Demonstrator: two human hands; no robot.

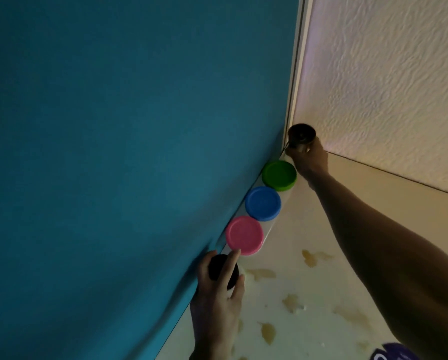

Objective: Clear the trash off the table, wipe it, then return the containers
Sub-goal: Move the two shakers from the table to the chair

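Three round containers stand in a row along the blue wall: one with a green lid [279, 175], one with a blue lid [263, 203] and one with a pink lid [244, 235]. My left hand [219, 294] grips a black-lidded container [221, 271] at the near end of the row, fingertips touching the pink lid. My right hand [307, 158] holds a dark cylindrical container [302, 136] at the far corner, just beyond the green lid. The pale table [334, 255] carries several brownish stains [267, 332].
The blue wall [113, 152] bounds the table on the left and a textured white wall [386, 87] closes the far side. A purple and white object [397, 353] shows at the bottom edge, partly hidden by my right forearm.
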